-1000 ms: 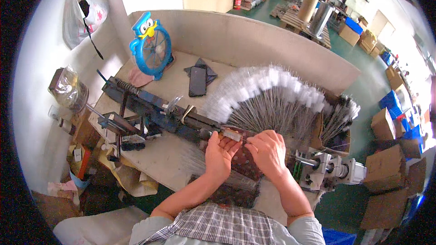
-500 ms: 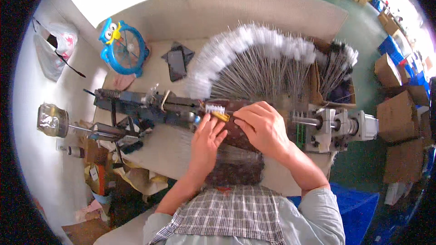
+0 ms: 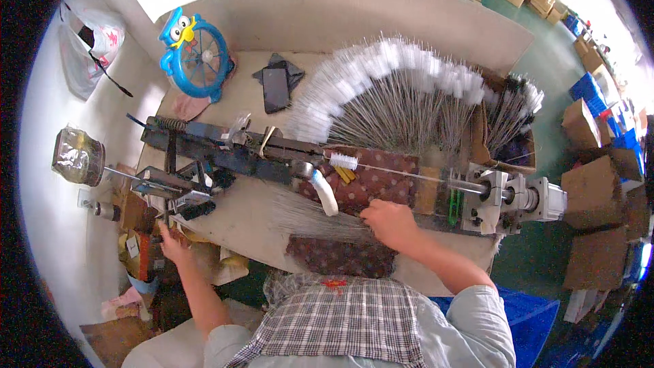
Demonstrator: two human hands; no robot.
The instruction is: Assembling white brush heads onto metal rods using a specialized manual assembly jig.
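Observation:
A long dark brush-twisting machine lies across the workbench, with a motor block at its right end. A thin wire with a small white brush head is stretched along it. My right hand rests on a bundle of thin wires lying on the bench front, fingers curled over them. My left hand reaches down to the machine's lower left, at a lever or handle beside the bench edge; what it grips is unclear. Behind the machine a fan of finished white-tipped wire brushes spreads out.
A blue bird-shaped fan and a dark phone sit at the bench's back left. A glass jar stands left. A box of more brushes is at right. Cardboard boxes stand on the green floor.
Both hands left the machine's middle. My left hand dropped to the lower left side of the machine; my right hand moved down onto the wire bundle. A brush head now sits on the stretched wire.

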